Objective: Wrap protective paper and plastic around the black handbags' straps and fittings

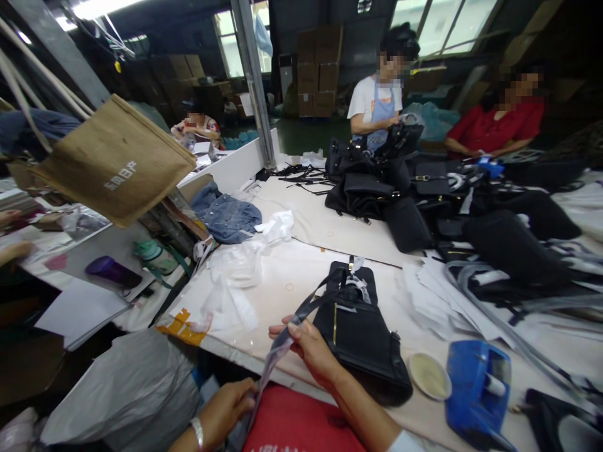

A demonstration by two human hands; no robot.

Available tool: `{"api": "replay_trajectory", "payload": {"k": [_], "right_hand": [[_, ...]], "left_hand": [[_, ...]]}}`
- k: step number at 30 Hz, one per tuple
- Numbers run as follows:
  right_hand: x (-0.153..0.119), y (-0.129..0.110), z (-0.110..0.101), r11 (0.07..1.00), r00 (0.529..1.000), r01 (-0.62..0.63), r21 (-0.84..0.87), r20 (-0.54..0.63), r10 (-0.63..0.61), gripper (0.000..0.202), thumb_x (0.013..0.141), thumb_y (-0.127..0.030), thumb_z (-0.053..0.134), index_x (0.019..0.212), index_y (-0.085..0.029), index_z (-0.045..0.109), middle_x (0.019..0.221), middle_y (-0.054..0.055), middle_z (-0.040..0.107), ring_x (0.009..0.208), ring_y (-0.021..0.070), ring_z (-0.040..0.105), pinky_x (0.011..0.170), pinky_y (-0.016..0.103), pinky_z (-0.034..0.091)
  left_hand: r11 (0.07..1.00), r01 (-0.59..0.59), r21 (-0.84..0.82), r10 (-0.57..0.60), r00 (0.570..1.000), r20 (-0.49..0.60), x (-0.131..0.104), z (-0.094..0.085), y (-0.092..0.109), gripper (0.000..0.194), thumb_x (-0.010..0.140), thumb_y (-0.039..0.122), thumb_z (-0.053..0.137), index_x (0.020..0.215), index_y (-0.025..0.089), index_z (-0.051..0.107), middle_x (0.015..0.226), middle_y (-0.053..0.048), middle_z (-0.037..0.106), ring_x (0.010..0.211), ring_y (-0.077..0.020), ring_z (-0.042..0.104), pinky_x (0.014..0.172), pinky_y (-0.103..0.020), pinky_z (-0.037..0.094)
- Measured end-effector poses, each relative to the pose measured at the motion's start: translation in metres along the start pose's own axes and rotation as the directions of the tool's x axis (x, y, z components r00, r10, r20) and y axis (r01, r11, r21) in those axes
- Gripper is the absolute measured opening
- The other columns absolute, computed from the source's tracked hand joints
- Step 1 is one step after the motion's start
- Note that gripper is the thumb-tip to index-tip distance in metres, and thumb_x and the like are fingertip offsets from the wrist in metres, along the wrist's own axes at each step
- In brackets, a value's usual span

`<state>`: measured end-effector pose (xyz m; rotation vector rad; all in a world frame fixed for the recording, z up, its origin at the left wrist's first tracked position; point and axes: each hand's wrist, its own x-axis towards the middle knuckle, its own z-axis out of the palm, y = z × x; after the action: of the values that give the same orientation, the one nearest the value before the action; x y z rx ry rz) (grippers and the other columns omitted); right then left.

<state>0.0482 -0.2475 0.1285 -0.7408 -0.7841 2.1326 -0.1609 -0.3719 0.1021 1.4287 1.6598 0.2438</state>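
A black handbag (362,336) with a gold zipper lies on the table in front of me. Its long strap (272,362), partly covered in thin translucent wrapping, runs from the bag down towards my body. My right hand (308,348) pinches this strap near the table's front edge, thumb on top and some fingers stretched out. Lower and to the left, my left hand (230,402), with a bracelet at the wrist, has its fingers closed on the strap's lower part. A red apron (301,420) shows beneath both hands.
A blue tape dispenser (475,392) and a small round dish (429,375) stand right of the bag. Black bags (409,176) are heaped farther back, near two co-workers. White sheets (443,295), crumpled wrapping (240,270) and a denim garment (226,213) lie about. A brown bag (117,157) hangs at left.
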Motion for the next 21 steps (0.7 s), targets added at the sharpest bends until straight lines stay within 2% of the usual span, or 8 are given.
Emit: {"api": "replay_trajectory", "payload": {"k": [4, 7, 9, 11, 13, 16, 18, 21], "right_hand": [[-0.005, -0.008, 0.000, 1.000, 0.999, -0.012, 0.017, 0.032, 0.012, 0.039, 0.077, -0.047, 0.063, 0.100, -0.016, 0.055, 0.098, 0.014, 0.069, 0.092, 0.0257, 0.064, 0.086, 0.044, 0.042], [-0.008, -0.008, 0.000, 0.999, 0.996, -0.026, 0.020, 0.085, 0.025, 0.038, 0.074, -0.045, 0.067, 0.096, -0.014, 0.060, 0.099, 0.014, 0.068, 0.089, 0.0246, 0.064, 0.087, 0.044, 0.042], [-0.009, -0.007, 0.000, 1.000, 0.993, -0.021, 0.014, 0.112, 0.019, 0.036, 0.072, -0.043, 0.069, 0.094, -0.014, 0.064, 0.099, 0.013, 0.068, 0.089, 0.0233, 0.064, 0.086, 0.042, 0.042], [-0.010, -0.006, 0.000, 1.000, 0.991, -0.006, 0.015, 0.133, 0.004, 0.036, 0.072, -0.043, 0.069, 0.095, -0.015, 0.066, 0.097, 0.012, 0.068, 0.085, 0.0221, 0.063, 0.082, 0.039, 0.043], [-0.010, -0.009, -0.001, 1.000, 0.990, 0.019, -0.010, 0.139, -0.018, 0.040, 0.071, -0.044, 0.070, 0.098, -0.015, 0.067, 0.095, 0.011, 0.069, 0.082, 0.0211, 0.062, 0.080, 0.037, 0.044], [-0.013, -0.018, -0.008, 0.992, 0.990, 0.070, -0.103, 0.126, -0.056, 0.042, 0.069, -0.046, 0.071, 0.097, -0.015, 0.070, 0.096, 0.010, 0.069, 0.086, 0.0216, 0.061, 0.085, 0.037, 0.042], [-0.016, -0.024, -0.013, 0.986, 0.990, 0.095, -0.135, 0.117, -0.079, 0.041, 0.068, -0.046, 0.071, 0.096, -0.016, 0.071, 0.101, 0.010, 0.069, 0.092, 0.0223, 0.060, 0.089, 0.037, 0.040], [-0.017, -0.024, -0.020, 0.982, 0.988, 0.131, -0.138, 0.099, -0.118, 0.041, 0.069, -0.047, 0.069, 0.098, -0.017, 0.071, 0.105, 0.009, 0.067, 0.096, 0.0223, 0.058, 0.090, 0.036, 0.039]], "left_hand": [[0.935, 0.183, 0.305, -0.178, 0.983, -0.045, -0.014, -0.024, -0.019, 0.013, 0.062, 0.023, 0.061, 0.073, 0.021, 0.068, 0.077, -0.009, 0.071, 0.079, -0.0316, 0.066, 0.075, -0.043, 0.048], [0.989, 0.038, 0.143, 0.018, 0.927, -0.375, 0.000, -0.050, 0.012, 0.035, 0.077, 0.035, 0.052, 0.109, 0.022, 0.061, 0.114, -0.011, 0.064, 0.107, -0.0267, 0.058, 0.094, -0.041, 0.042], [0.995, -0.099, -0.026, 0.079, 0.905, -0.418, 0.017, -0.059, 0.046, 0.044, 0.079, 0.042, 0.052, 0.120, 0.025, 0.055, 0.121, -0.009, 0.061, 0.109, -0.0235, 0.057, 0.095, -0.038, 0.042], [0.947, -0.203, -0.249, 0.146, 0.962, -0.231, 0.033, -0.060, 0.078, 0.044, 0.076, 0.050, 0.055, 0.109, 0.022, 0.062, 0.105, -0.010, 0.069, 0.099, -0.0232, 0.062, 0.090, -0.036, 0.046], [0.885, -0.115, -0.452, 0.186, 0.976, 0.116, 0.046, -0.057, 0.102, 0.052, 0.076, 0.062, 0.047, 0.091, 0.017, 0.069, 0.078, -0.011, 0.072, 0.080, -0.0236, 0.066, 0.076, -0.035, 0.052], [0.844, 0.156, -0.513, 0.183, 0.815, 0.550, 0.053, -0.049, 0.120, 0.074, 0.079, 0.071, 0.024, 0.079, 0.012, 0.070, 0.057, -0.014, 0.067, 0.059, -0.0235, 0.065, 0.058, -0.034, 0.052], [0.827, 0.248, -0.504, 0.201, 0.707, 0.678, 0.053, -0.044, 0.123, 0.071, 0.079, 0.070, 0.028, 0.085, 0.012, 0.068, 0.062, -0.015, 0.068, 0.053, -0.0222, 0.063, 0.054, -0.033, 0.050], [0.785, 0.297, -0.543, 0.210, 0.697, 0.685, 0.051, -0.037, 0.113, 0.053, 0.076, 0.063, 0.045, 0.093, 0.016, 0.063, 0.067, -0.009, 0.067, 0.045, -0.0164, 0.058, 0.055, -0.032, 0.049]]}}
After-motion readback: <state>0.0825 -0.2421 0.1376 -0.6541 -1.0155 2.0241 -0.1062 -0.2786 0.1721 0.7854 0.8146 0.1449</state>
